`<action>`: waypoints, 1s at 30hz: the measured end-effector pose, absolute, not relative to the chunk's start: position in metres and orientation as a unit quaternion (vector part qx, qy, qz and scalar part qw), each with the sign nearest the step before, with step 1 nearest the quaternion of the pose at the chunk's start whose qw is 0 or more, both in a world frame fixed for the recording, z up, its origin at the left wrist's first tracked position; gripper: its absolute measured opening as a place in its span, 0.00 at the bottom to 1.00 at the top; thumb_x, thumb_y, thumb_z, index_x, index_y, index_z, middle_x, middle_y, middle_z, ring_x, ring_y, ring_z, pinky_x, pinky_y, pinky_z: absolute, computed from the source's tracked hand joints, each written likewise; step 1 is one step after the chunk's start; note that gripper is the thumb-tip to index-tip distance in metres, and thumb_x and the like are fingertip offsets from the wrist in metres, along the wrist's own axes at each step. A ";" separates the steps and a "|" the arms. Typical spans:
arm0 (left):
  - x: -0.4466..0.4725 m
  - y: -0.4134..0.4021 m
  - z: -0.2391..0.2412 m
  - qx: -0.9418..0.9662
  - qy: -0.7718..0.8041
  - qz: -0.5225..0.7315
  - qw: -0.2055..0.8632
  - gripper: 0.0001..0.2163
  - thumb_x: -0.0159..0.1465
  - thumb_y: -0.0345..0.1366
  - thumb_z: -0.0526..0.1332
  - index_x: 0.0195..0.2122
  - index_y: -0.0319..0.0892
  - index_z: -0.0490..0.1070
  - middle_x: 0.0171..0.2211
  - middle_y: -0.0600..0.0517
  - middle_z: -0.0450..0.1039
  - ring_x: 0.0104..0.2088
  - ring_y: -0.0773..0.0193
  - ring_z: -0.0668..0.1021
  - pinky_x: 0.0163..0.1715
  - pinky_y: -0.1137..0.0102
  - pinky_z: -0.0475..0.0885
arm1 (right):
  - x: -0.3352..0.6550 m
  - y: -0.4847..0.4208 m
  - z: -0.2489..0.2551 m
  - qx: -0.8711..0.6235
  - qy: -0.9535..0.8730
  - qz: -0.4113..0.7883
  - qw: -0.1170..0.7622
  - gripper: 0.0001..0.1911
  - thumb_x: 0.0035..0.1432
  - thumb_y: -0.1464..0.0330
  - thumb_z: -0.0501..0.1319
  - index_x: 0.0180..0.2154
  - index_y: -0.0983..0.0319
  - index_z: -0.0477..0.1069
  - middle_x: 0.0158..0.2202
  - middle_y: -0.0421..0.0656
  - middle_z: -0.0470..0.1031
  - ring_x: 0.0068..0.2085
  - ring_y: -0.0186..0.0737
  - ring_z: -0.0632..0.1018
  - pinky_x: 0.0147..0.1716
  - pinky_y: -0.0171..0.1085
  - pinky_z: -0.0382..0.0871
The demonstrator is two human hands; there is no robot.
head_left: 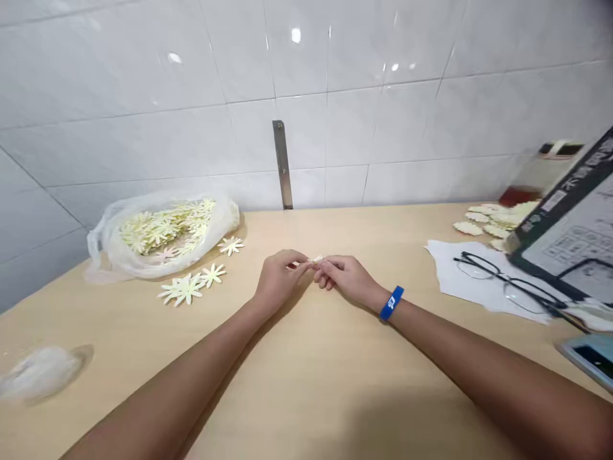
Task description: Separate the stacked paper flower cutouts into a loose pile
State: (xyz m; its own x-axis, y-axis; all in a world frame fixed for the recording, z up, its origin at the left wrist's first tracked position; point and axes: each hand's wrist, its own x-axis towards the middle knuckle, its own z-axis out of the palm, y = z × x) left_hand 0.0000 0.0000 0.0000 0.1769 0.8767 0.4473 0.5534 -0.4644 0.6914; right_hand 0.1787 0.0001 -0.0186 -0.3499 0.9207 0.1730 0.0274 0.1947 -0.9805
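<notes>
My left hand (pixel 279 276) and my right hand (pixel 341 275) meet at the middle of the wooden table (pixel 306 383). Both pinch a small pale piece (pixel 317 259) between their fingertips, too small to name for certain. A blue band (pixel 391 303) circles my right wrist. To the left, a clear plastic bag (pixel 163 233) holds several pale yellow flower-shaped cutouts. A few loose cutouts (pixel 191 286) lie on the table in front of the bag.
Glasses (pixel 507 281) rest on white paper (pixel 474 281) at the right, beside a leaning dark box (pixel 569 230). More cutouts (pixel 493 220) lie at the back right. A phone (pixel 589 358) sits at the right edge, crumpled plastic (pixel 38 374) at the left. A tiled wall stands behind.
</notes>
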 end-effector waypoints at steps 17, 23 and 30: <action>-0.001 0.006 -0.004 0.649 0.466 0.430 0.420 0.09 0.53 0.40 0.66 0.26 0.38 0.76 0.25 0.52 0.76 0.27 0.65 0.74 0.31 0.70 0.67 | 0.179 0.010 -0.017 -0.396 -0.541 0.592 0.447 0.05 0.45 0.73 0.67 0.28 0.64 0.72 0.20 0.38 0.73 0.22 0.29 0.71 0.23 0.31 0.65; -0.004 0.016 -0.012 0.565 0.469 0.530 0.424 0.11 0.53 0.40 0.67 0.25 0.39 0.69 0.20 0.55 0.72 0.25 0.68 0.74 0.31 0.71 0.70 | 0.181 0.012 -0.019 -0.390 -0.566 0.576 0.443 0.02 0.48 0.72 0.63 0.28 0.64 0.71 0.19 0.37 0.71 0.20 0.28 0.68 0.21 0.30 0.61; -0.014 0.022 -0.007 0.455 0.482 0.585 0.468 0.17 0.50 0.35 0.68 0.40 0.40 0.67 0.23 0.55 0.75 0.25 0.69 0.76 0.32 0.71 0.71 | 0.184 0.014 -0.019 -0.379 -0.529 0.574 0.496 0.07 0.50 0.67 0.65 0.28 0.62 0.68 0.25 0.40 0.74 0.24 0.31 0.73 0.23 0.32 0.67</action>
State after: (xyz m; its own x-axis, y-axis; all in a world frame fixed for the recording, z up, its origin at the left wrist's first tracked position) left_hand -0.0136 0.0218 -0.0066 -0.1488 0.9856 0.0809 -0.1096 -0.0977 0.9892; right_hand 0.1841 0.0142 -0.0189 -0.2199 0.9714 0.0891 -0.1685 0.0522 -0.9843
